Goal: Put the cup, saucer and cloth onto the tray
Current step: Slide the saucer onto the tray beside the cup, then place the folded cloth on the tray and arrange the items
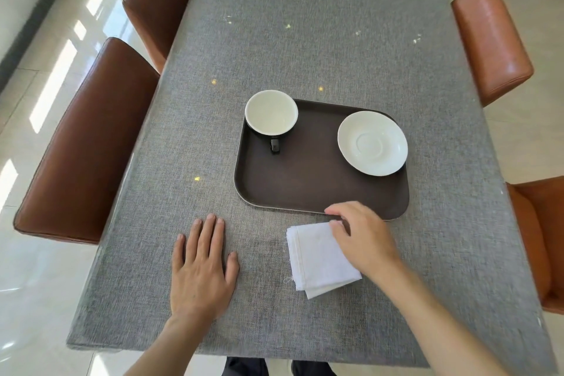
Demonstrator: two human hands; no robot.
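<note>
A dark brown tray point(308, 183) lies on the grey table. A cup point(271, 112), white inside and black outside, stands in the tray's far left corner with its handle pointing toward me. A white saucer point(372, 143) rests on the tray's far right side. A folded white cloth point(320, 256) lies on the table just in front of the tray. My right hand point(360, 235) is over the cloth's far right corner, fingers curled onto its edge; whether it grips the cloth is unclear. My left hand point(201, 265) lies flat on the table, left of the cloth, fingers apart.
The grey table point(305, 40) stretches away from me. Two brown chairs point(88, 146) stand along its left side and orange chairs point(491, 43) along its right. Glossy floor tiles surround it.
</note>
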